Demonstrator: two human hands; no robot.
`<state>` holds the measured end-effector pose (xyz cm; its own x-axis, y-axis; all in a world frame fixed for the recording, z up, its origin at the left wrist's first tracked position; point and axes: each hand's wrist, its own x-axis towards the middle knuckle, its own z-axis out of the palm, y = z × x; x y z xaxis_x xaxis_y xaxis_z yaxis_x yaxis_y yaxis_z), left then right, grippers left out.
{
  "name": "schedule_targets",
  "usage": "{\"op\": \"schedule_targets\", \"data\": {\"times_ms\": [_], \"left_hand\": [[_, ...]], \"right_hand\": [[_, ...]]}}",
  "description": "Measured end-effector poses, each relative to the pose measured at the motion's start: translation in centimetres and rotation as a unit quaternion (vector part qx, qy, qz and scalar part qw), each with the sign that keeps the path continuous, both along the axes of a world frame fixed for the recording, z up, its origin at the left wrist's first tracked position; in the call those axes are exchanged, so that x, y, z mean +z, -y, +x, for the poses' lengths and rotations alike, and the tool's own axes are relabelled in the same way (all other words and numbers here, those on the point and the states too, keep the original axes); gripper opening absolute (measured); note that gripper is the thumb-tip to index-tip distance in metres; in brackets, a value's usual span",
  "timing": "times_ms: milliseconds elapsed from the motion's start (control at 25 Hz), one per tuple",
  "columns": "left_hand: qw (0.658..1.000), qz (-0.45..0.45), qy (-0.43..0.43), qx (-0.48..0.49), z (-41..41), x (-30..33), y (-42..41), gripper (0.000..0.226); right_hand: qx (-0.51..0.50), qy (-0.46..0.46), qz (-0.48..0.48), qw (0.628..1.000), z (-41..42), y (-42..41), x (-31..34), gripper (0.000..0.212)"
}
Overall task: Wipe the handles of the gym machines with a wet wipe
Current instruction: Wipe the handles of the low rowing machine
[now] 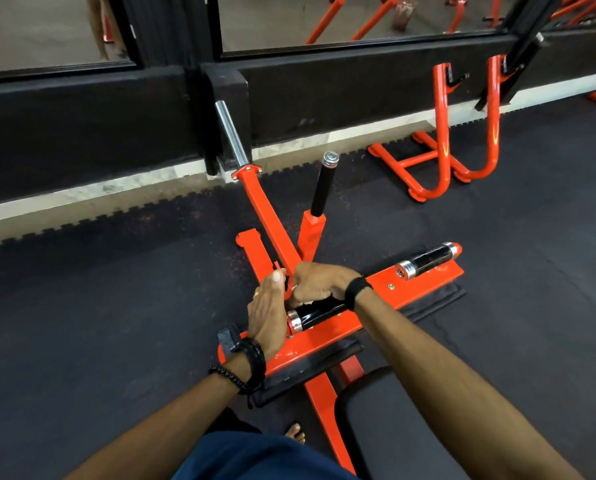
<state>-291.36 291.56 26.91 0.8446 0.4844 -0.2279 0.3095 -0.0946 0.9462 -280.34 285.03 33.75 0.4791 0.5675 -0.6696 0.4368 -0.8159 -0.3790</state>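
The wipe is mostly hidden under the right hand (319, 284) gripping the near handle (315, 315); the left hand (267, 311) lies straight-fingered beside it.

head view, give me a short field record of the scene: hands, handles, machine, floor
right hand: fingers curled over the near handle, a bit of white showing under them
left hand: open, fingers straight, against the near handle's chrome end
far handle: black with chrome ends, untouched
upright handle: black grip, chrome cap, untouched
machine frame: orange
floor: dark rubber mats
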Motion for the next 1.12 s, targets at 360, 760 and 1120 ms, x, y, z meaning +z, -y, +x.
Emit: {"op": "schedule_targets", "data": {"times_ms": [360, 760, 1120], "left_hand": [[0.999, 0.018, -0.002, -0.034, -0.2, 0.6, 0.0, 0.075], [0.982, 0.068, -0.064, -0.164, 0.1, 2.2, -0.5, 0.103], [0.885, 0.234, -0.174, -0.364, 5.2, 4.7, 2.4, 0.124]], "right_hand": [[0.006, 0.146, 0.017, 0.989, -1.3, 2.3, 2.2, 0.032], [-0.133, 0.354, 0.302, 0.875, -6.5, 8.2, -2.0, 0.018], [-0.402, 0.412, 0.357, 0.736, 1.2, 19.4, 0.1, 0.007]]}}
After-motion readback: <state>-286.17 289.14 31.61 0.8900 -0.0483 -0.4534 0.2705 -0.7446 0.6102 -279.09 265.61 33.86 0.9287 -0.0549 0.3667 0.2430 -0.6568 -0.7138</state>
